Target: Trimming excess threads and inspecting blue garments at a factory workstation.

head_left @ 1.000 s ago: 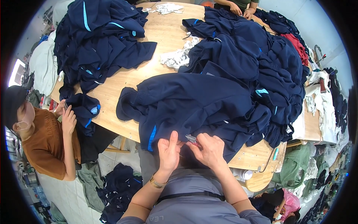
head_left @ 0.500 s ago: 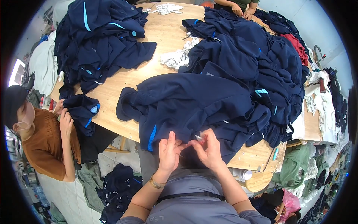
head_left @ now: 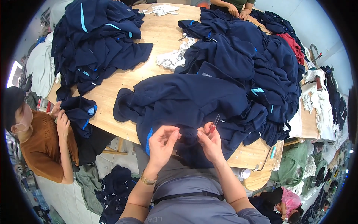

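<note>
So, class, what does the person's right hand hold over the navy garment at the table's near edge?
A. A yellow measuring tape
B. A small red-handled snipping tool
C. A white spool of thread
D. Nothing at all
B: the right hand pinches a small red-handled tool with thin metal blades pointing up, just above the navy garment, while the left hand pinches the fabric beside it.

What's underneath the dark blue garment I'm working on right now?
The navy garment lies on the wooden table, bare wood showing around it. Its right side overlaps the navy clothing pile. Anything directly beneath is covered.
</note>
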Motion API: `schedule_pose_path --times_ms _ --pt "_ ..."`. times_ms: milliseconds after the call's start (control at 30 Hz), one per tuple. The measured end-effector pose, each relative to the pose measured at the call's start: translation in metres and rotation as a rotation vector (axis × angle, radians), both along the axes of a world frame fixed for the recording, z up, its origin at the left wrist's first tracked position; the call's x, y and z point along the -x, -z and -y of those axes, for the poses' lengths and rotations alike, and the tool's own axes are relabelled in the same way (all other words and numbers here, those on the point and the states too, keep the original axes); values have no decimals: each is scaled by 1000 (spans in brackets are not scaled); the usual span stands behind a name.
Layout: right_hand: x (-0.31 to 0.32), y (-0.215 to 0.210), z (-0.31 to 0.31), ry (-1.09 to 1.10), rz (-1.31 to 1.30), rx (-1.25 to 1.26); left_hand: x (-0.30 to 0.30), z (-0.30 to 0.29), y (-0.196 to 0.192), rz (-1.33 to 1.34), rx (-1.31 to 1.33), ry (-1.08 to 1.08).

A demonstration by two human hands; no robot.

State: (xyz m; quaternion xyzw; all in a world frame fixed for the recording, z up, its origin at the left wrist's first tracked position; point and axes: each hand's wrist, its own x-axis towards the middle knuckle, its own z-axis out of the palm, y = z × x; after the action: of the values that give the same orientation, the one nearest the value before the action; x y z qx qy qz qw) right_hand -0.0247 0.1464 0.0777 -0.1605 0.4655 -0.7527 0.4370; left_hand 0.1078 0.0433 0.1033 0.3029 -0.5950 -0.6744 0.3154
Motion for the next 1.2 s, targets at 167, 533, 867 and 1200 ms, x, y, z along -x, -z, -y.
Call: schedule_pose_path --times_ms 167,533,867,1200 --pt "2 -1 -2 -6 94 33 10 12 -8 212 687 -32" --pt "9 -5 5 -12 -188 28 15 19 9 -101 -109 210" --pt "7 -3 13 61 -221 -11 26 17 18 -127 -263 65" --pt "7 0 14 172 -392 -68 24 17 12 -20 -400 148"
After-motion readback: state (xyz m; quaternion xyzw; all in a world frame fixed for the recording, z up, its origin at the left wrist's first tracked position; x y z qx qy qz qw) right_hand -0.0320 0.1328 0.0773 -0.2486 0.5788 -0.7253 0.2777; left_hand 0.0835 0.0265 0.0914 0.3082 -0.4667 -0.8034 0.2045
